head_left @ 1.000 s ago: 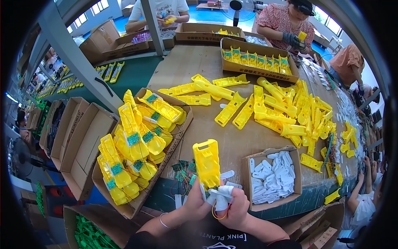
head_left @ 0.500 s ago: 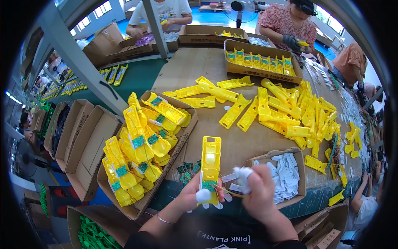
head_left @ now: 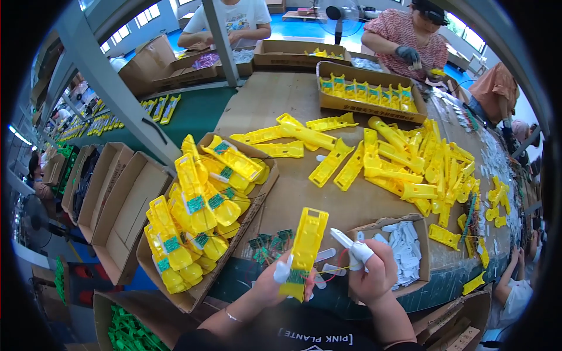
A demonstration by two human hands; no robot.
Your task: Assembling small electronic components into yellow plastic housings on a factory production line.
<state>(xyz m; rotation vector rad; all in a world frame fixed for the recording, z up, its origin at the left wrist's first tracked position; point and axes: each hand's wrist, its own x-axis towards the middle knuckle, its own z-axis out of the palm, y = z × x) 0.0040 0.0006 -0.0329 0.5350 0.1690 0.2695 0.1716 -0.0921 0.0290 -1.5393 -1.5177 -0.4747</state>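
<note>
The left hand point(head_left: 273, 285) is closed around the lower end of a shell point(head_left: 309, 237), a long trough of glossy yellow plastic with a rectangular slot at its top end; it tilts toward 1 o'clock, just above the person's lap side of the table point(head_left: 293, 184). A flat green board point(head_left: 297, 276) sits in the shell's lower part, and thin wires point(head_left: 345, 268), red and yellow, curve from there toward the right hand point(head_left: 376, 274). That hand, at 4 o'clock from the shell, is curled tight, pinching a smooth white piece point(head_left: 339, 237) that tapers to a point toward 10 o'clock; I cannot tell whether it grips the wires too. Soft white wraps cover 1 or more digits on each hand. At 3 o'clock, a corrugated carton point(head_left: 425, 251) holds flat white strips point(head_left: 403, 248) with rounded ends. At 9 o'clock, close by, lie small square boards point(head_left: 270, 241) with tangled leads. At 10 o'clock, a larger box point(head_left: 225, 260) is heaped with shiny yellow shells bearing green boards. Between 1 and 2 o'clock, loose shells point(head_left: 404, 155), ribbed and hollow, are strewn across the scuffed brown cardboard surface.
</note>
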